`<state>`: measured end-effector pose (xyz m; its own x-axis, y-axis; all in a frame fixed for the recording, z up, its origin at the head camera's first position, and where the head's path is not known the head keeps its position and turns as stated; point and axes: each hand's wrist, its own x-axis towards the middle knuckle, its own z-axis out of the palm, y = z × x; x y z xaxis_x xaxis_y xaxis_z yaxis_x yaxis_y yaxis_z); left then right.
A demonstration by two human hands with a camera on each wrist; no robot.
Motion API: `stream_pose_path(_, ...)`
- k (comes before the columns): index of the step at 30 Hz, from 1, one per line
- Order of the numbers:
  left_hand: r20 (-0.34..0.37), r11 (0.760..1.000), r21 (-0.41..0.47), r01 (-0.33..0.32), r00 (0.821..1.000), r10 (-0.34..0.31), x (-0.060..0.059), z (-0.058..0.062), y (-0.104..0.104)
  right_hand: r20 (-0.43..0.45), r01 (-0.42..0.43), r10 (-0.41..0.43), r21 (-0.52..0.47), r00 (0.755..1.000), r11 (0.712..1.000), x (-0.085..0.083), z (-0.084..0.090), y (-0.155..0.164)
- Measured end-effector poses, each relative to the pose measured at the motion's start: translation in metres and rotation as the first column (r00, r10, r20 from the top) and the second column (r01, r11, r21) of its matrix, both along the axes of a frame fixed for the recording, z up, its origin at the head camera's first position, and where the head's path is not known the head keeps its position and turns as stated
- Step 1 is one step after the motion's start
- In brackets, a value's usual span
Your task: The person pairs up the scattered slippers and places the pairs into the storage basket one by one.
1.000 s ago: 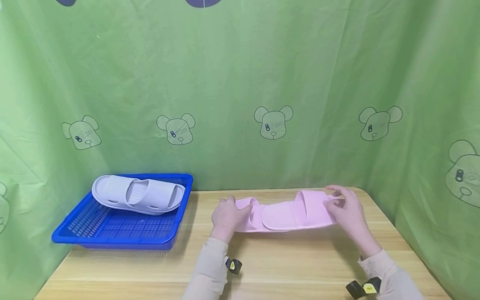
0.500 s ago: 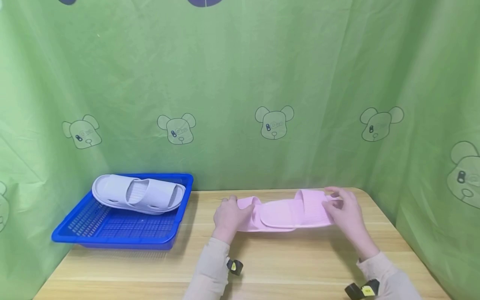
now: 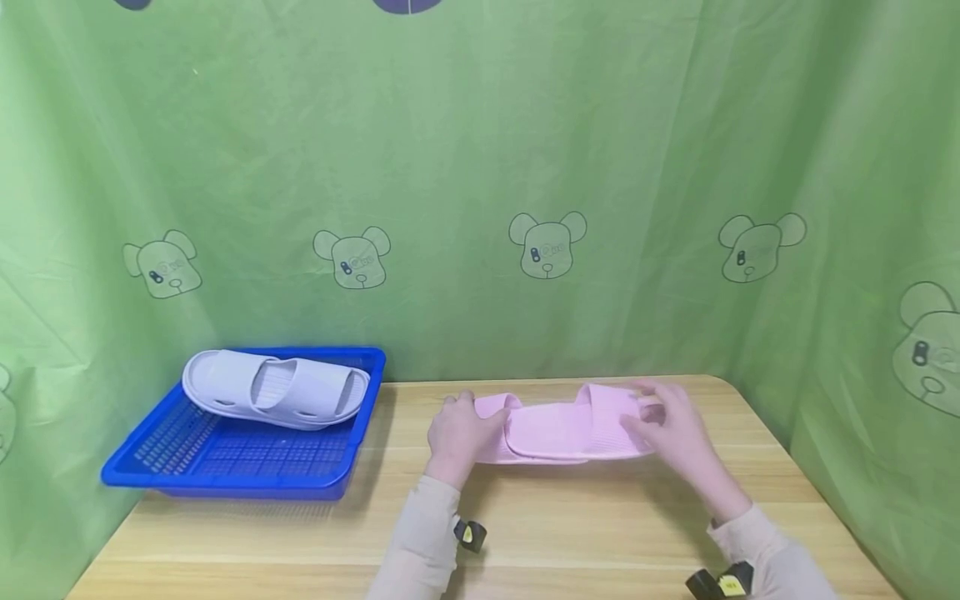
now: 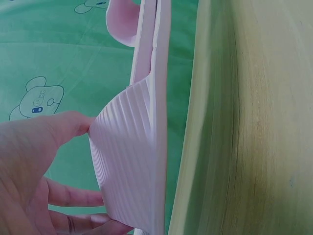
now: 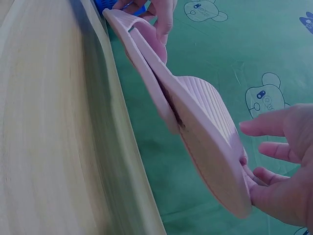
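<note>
Two pink slippers are held end to end, raised off the wooden table, their heels overlapping. My left hand (image 3: 457, 433) grips the left pink slipper (image 4: 124, 156) across its ribbed strap, thumb on one edge and fingers on the other, as the left wrist view shows. At the other end, my right hand (image 3: 675, 425) pinches the right pink slipper (image 3: 547, 429) by its toe end. That slipper's heel lies over the footbed of the left one and hides part of it. In the right wrist view, a dark narrow gap runs between the two soles.
On the left of the wooden table (image 3: 570, 533) stands a blue plastic basket (image 3: 247, 482). A pale lilac slipper (image 3: 315, 392) lies across the back of it. Green curtain (image 3: 450, 167) with bear prints hangs behind and at both sides.
My right hand has moved left with its slipper, so the slippers overlap more. Since the first frame my left hand has shifted slightly right; the basket stays put.
</note>
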<state>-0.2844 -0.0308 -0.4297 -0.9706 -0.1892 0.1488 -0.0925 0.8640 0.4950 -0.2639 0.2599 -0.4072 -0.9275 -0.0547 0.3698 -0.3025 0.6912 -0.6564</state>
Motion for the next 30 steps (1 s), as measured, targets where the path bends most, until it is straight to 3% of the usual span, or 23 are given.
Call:
stream_pose_path(13,-0.025,1.000,0.013,0.005,1.000,-0.004,0.002,0.000,0.001,0.021,-0.130,0.128,0.130,0.991,0.983,0.007,-0.006,-0.010)
stream_pose_path(30,-0.046,1.000,0.005,0.014,0.999,-0.013,0.002,0.002,0.002,-0.020,-0.121,0.129,0.229,0.991,0.966,0.011,-0.006,-0.015)
